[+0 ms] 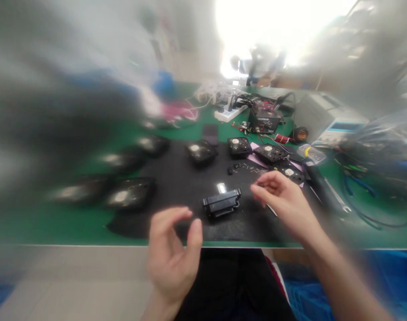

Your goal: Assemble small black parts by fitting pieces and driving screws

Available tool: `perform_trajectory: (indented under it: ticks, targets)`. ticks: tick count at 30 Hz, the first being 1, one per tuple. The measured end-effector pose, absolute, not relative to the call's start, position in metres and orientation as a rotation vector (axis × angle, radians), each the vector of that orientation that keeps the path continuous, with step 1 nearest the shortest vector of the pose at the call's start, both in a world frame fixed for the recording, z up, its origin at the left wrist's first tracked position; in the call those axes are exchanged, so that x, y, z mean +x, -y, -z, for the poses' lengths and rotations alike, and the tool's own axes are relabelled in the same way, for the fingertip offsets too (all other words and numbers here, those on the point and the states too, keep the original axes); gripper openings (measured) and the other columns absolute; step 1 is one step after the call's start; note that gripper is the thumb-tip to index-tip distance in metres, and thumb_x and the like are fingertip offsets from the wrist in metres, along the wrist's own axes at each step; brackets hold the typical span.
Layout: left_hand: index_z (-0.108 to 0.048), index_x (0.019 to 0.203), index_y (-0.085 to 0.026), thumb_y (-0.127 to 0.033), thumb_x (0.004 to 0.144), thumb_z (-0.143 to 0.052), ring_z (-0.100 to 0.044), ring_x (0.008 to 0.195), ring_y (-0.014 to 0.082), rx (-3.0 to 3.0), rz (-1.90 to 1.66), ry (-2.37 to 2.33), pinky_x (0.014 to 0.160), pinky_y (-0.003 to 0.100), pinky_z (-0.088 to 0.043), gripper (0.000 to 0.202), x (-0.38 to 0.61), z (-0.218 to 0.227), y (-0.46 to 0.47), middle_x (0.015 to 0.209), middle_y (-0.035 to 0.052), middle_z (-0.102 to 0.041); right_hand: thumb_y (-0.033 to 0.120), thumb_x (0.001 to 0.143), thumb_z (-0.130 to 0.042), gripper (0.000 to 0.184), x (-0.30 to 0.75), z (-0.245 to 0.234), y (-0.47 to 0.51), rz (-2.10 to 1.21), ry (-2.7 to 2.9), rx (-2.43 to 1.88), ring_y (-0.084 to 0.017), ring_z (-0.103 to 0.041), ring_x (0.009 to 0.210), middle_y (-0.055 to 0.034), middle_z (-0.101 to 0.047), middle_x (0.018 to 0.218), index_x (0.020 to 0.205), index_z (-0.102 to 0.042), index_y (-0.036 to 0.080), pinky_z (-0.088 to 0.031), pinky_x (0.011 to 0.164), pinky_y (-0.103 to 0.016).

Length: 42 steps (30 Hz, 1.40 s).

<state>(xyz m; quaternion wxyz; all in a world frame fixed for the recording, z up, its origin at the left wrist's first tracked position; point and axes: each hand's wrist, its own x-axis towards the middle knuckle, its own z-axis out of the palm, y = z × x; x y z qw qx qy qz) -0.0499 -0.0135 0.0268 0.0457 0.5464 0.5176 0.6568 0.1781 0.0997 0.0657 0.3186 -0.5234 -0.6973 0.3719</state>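
A black plastic housing (pixel 222 203) stands on the black mat (pixel 179 178), with a pale metal piece (pixel 221 188) showing behind its top edge. To its left, at the front edge of the table, my left hand (pixel 174 254) is open, thumb and fingers apart, not touching the housing. My right hand (pixel 283 200) hovers to the right of the housing, its fingers curled together in a pinch. What they hold, if anything, is too small to make out. A thin metal rod (pixel 272 210) shows just below that hand; whether it is held or lying, I cannot tell.
More black units (pixel 131 191) lie on the left, others (pixel 240 146) farther back. Small screws (pixel 255 168) are scattered behind the housing. A wrench (pixel 337 196) and blue-handled pliers (pixel 360 185) lie right. A black control box (pixel 265 120), power strip (pixel 230 111) and grey instrument (pixel 330 118) stand behind.
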Motion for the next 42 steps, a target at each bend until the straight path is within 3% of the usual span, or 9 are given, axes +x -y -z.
perform_trajectory:
  ticks: [1, 4, 8, 14, 23, 29, 34, 39, 42]
  targets:
    - [-0.068, 0.128, -0.02, -0.009, 0.094, -0.079, -0.067, 0.108, 0.0207, 1.857, -1.903, -1.54, 0.096, 0.033, -0.057, 0.037, -0.04, -0.03, 0.02, 0.113, 0.0064, -0.067, 0.054, 0.102, -0.063, 0.034, 0.184, -0.064, -0.077, -1.091, 1.757, -1.341, -0.017, -0.069, 0.077, -0.0031, -0.072, 0.094, 0.111, -0.055, 0.023, -0.055, 0.067, -0.028]
    - [-0.069, 0.127, -0.015, -0.019, 0.098, -0.08, -0.067, 0.106, 0.021, 2.213, -1.502, -1.222, 0.093, 0.033, -0.058, 0.031, -0.004, -0.035, 0.033, 0.112, 0.009, -0.071, 0.048, 0.087, -0.086, 0.04, 0.198, -0.048, -0.013, -1.549, 1.167, -1.196, -0.012, -0.066, 0.075, -0.0013, -0.071, 0.097, 0.1, -0.058, 0.023, -0.053, 0.066, -0.023]
    - [-0.07, 0.125, -0.013, -0.007, 0.101, -0.07, -0.066, 0.092, 0.0181, 2.18, -1.413, -1.082, 0.08, 0.031, -0.056, 0.025, 0.032, -0.025, 0.037, 0.102, 0.0079, -0.072, 0.045, 0.082, -0.091, 0.04, 0.211, -0.018, 0.042, -1.593, 0.88, -1.165, -0.012, -0.063, 0.081, -0.0001, -0.067, 0.089, 0.093, -0.06, 0.021, -0.051, 0.072, -0.022]
    - [-0.07, 0.124, -0.009, -0.004, 0.103, -0.061, -0.063, 0.085, 0.0178, 2.268, -1.359, -0.894, 0.072, 0.031, -0.052, 0.024, 0.047, -0.011, 0.041, 0.098, 0.009, -0.071, 0.066, 0.098, -0.067, 0.049, 0.237, -0.004, 0.071, -1.703, 1.048, -1.253, -0.009, -0.052, 0.063, 0.0006, -0.058, 0.072, 0.09, -0.064, 0.018, -0.041, 0.059, -0.022]
    - [-0.07, 0.112, -0.005, -0.003, 0.102, -0.055, -0.062, 0.087, 0.0221, 2.485, -1.278, -0.876, 0.08, 0.037, -0.052, 0.018, 0.056, 0.006, 0.043, 0.097, 0.0129, -0.069, 0.064, 0.098, -0.067, 0.045, 0.242, 0.012, 0.086, -1.651, 1.024, -1.217, -0.009, -0.047, 0.066, 0.003, -0.054, 0.079, 0.094, -0.058, 0.02, -0.038, 0.059, -0.021]
    - [-0.072, 0.113, -0.007, -0.011, 0.107, -0.053, -0.065, 0.095, 0.0244, 2.639, -1.182, -0.858, 0.088, 0.039, -0.052, 0.019, 0.053, 0.013, 0.043, 0.104, 0.0134, -0.071, 0.072, 0.106, -0.044, 0.059, 0.24, 0.013, 0.089, -1.744, 1.069, -1.34, -0.009, -0.05, 0.062, 0.0006, -0.057, 0.073, 0.084, -0.055, 0.019, -0.037, 0.058, -0.023]
    - [-0.073, 0.109, -0.011, -0.007, 0.107, -0.048, -0.065, 0.091, 0.0224, 2.673, -1.184, -0.886, 0.086, 0.038, -0.052, 0.026, 0.052, 0.012, 0.041, 0.101, 0.011, -0.071, 0.076, 0.099, -0.057, 0.057, 0.239, 0.017, 0.09, -1.82, 0.978, -1.263, -0.008, -0.048, 0.061, 0.0023, -0.058, 0.077, 0.105, -0.056, 0.02, -0.036, 0.055, -0.02]
    - [-0.073, 0.112, -0.013, -0.007, 0.106, -0.048, -0.068, 0.091, 0.0214, 2.717, -1.15, -0.897, 0.088, 0.036, -0.054, 0.027, 0.051, 0.007, 0.04, 0.101, 0.0097, -0.074, 0.076, 0.105, -0.043, 0.062, 0.238, 0.023, 0.09, -1.8, 0.999, -1.31, -0.006, -0.045, 0.056, 0.0017, -0.054, 0.069, 0.085, -0.056, 0.018, -0.031, 0.051, -0.02]
    - [-0.073, 0.109, -0.012, -0.006, 0.106, -0.046, -0.068, 0.088, 0.0218, 2.72, -1.154, -0.91, 0.088, 0.038, -0.053, 0.028, 0.05, 0.005, 0.04, 0.1, 0.0096, -0.074, 0.076, 0.1, -0.055, 0.055, 0.237, 0.026, 0.092, -1.857, 0.966, -1.233, -0.006, -0.042, 0.055, 0.0042, -0.054, 0.072, 0.099, -0.055, 0.02, -0.03, 0.05, -0.019]
